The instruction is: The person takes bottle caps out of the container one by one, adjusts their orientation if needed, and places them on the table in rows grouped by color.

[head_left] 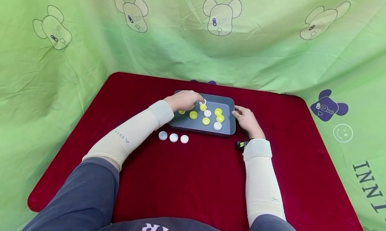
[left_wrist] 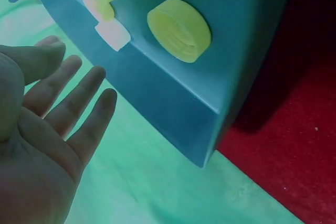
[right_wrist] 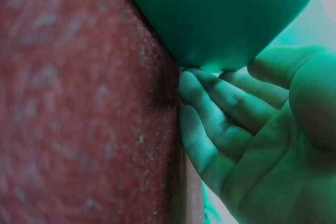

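A grey rectangular tray [head_left: 226, 103] sits on the red-covered table, holding several yellow caps [head_left: 193, 115] and white caps [head_left: 217, 126]. From the left, my left hand [head_left: 185, 99] reaches over the tray, its fingertips beside a white cap [head_left: 205, 101] near the far wall. In the left wrist view its fingers [left_wrist: 86, 124] are loosely extended, and no cap shows between them. At the tray's right end my right hand [head_left: 246, 120] holds the edge. In the right wrist view the thumb is against the tray end [right_wrist: 220, 24] and the fingers reach its underside.
Three white caps [head_left: 173, 137] lie in a row on the red cloth [head_left: 181, 184] in front of the tray. A black strap-like device [head_left: 241, 145] is at the right wrist. Green printed curtains [head_left: 178, 46] hang behind and beside the table.
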The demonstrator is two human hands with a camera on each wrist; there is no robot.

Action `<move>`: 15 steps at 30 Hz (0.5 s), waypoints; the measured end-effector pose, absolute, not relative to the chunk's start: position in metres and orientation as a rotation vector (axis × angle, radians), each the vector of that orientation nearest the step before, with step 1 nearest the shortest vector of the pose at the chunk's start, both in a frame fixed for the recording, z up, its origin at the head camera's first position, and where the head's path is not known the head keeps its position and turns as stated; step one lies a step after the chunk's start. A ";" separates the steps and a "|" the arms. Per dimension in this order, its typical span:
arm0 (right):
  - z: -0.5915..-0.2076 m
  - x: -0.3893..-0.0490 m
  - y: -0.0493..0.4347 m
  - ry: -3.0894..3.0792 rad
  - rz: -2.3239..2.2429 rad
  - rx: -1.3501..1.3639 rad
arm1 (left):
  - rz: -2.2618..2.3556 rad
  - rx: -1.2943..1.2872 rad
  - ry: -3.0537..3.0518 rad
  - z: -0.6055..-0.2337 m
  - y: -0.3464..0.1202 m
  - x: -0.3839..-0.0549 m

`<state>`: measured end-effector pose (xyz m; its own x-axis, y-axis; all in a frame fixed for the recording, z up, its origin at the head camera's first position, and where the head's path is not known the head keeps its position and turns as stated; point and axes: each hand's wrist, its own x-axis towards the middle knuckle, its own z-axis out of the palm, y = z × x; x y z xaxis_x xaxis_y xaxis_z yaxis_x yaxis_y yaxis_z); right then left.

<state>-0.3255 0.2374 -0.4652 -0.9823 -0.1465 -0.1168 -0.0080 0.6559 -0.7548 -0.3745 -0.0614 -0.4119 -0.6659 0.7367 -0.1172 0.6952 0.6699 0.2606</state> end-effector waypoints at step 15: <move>-0.463 -0.325 0.238 2.678 -1.229 -0.096 | 0.262 1.146 2.637 -0.413 -0.048 -0.386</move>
<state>-0.3248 0.2380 -0.4630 -0.9793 -0.1384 -0.1475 0.0216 0.6536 -0.7565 -0.3861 -0.0479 -0.4127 -0.6579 0.7362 -0.1588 0.6906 0.6738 0.2628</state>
